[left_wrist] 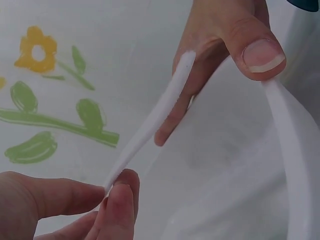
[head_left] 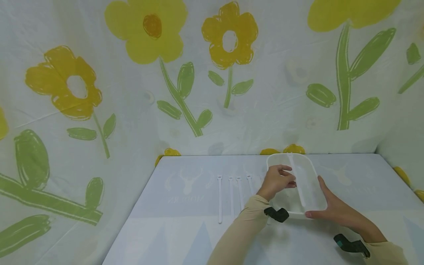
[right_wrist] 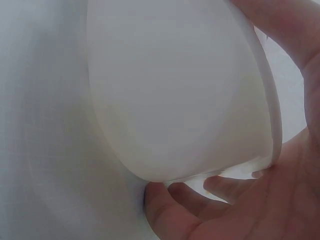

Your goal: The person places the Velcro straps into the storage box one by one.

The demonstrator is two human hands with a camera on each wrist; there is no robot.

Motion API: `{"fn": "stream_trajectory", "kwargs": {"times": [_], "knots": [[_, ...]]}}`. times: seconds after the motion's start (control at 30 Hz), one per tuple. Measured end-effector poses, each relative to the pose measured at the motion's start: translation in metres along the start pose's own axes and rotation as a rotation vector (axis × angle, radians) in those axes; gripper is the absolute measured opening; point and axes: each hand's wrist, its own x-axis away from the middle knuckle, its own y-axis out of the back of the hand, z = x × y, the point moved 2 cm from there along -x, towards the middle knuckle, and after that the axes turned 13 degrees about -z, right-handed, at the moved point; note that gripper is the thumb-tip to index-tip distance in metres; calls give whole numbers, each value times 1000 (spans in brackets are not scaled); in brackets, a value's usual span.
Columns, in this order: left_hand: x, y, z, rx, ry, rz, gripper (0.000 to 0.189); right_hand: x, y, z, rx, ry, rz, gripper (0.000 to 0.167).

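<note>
A white rectangular container [head_left: 313, 186] with rounded corners is tilted above the table, its inside facing me. My right hand [head_left: 336, 209] grips its right side, thumb on the near rim and fingers behind the wall [right_wrist: 175, 90]. My left hand [head_left: 277, 181] is over the container's left half. In the left wrist view, its thumb and fingertips pinch a slim white plastic strip [left_wrist: 155, 112], whose rounded end points up towards the right hand. A pale band crosses the container in the head view; whether it is this strip or a ridge I cannot tell.
Several slim white strips with small squarish heads, among them a leftmost strip [head_left: 220, 200], lie roughly parallel left of the container. The pale printed table [head_left: 165, 228] ends at a flower-patterned curtain [head_left: 265, 121] behind and at the left.
</note>
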Motion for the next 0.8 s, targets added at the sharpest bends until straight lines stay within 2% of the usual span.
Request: {"fn": "stream_trajectory", "kwargs": {"times": [0.4,0.8], "knots": [[-2,-10,5,-37,36,-41,22,1,0,1,1,2,-13,138],[-2,-18,11,-68,29,-46,23,1,0,1,2,16,-24,138]]}}
